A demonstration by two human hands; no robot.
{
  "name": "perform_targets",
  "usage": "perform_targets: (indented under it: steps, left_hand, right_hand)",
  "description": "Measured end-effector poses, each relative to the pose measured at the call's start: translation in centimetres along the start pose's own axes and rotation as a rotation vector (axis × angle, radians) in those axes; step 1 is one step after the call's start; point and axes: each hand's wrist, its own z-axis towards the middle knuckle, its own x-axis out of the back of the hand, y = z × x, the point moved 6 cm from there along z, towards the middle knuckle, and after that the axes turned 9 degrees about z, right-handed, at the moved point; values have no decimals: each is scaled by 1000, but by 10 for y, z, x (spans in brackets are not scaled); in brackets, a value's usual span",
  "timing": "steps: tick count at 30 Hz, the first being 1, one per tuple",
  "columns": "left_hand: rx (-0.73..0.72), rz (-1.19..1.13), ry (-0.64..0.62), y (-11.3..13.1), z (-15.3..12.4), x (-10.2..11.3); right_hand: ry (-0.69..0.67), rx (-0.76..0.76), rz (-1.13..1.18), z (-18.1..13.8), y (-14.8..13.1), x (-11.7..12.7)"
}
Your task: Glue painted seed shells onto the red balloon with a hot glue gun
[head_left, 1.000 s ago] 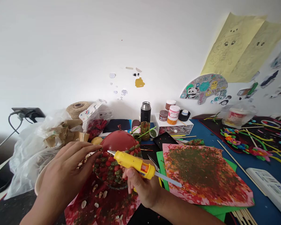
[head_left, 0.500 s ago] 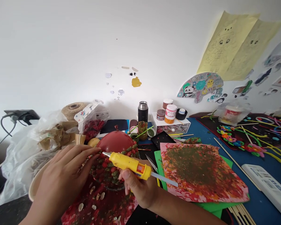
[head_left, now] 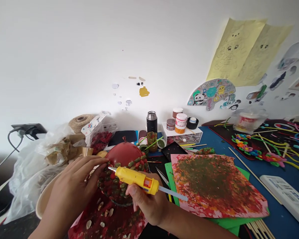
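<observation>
My right hand (head_left: 149, 202) is wrapped round a yellow hot glue gun (head_left: 134, 178), with a clear glue stick (head_left: 173, 192) poking from its back. The metal nozzle points left, close to the fingertips of my left hand (head_left: 72, 186). Those fingers are pinched at the left side of a red balloon (head_left: 126, 153); what they hold, if anything, is hidden. Painted red and green shell-like pieces (head_left: 137, 163) cover the balloon's lower part in bands. Pale loose shells (head_left: 106, 212) lie on the red-stained sheet (head_left: 124, 224) below.
A paint-smeared sheet (head_left: 214, 186) lies on green sheets to the right, beside scissors (head_left: 162, 176). Behind stand a black flask (head_left: 151, 122) and paint jars (head_left: 181, 122). A pale bowl (head_left: 41, 202) and plastic bag (head_left: 22, 179) are at left.
The view has shifted slightly, so most tabletop things sit a little lower. Both hands stay at the balloon's left side, with the glue gun still in my right hand.
</observation>
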Motion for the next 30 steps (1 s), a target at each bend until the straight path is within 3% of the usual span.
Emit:
perform_targets:
  steps: [7,15,22,26,30]
  left_hand:
    - [56,-9,-22,1,6,6]
    - [107,-44,-4,-4,4,12]
    - [72,-98,-36,3,6,10]
    - [183,-90,-70,-1,-5,20]
    - [450,-33,-32,-4,-28,38]
  right_hand:
    - [-21,28,79,0,3,-3]
    - [-7,-23,18,0,6,-2]
    - [-16,52,-76,-3,0,1]
    - [-40,89,-66,-2,-6,1]
    - [-35,123,-109,-2,-10,1]
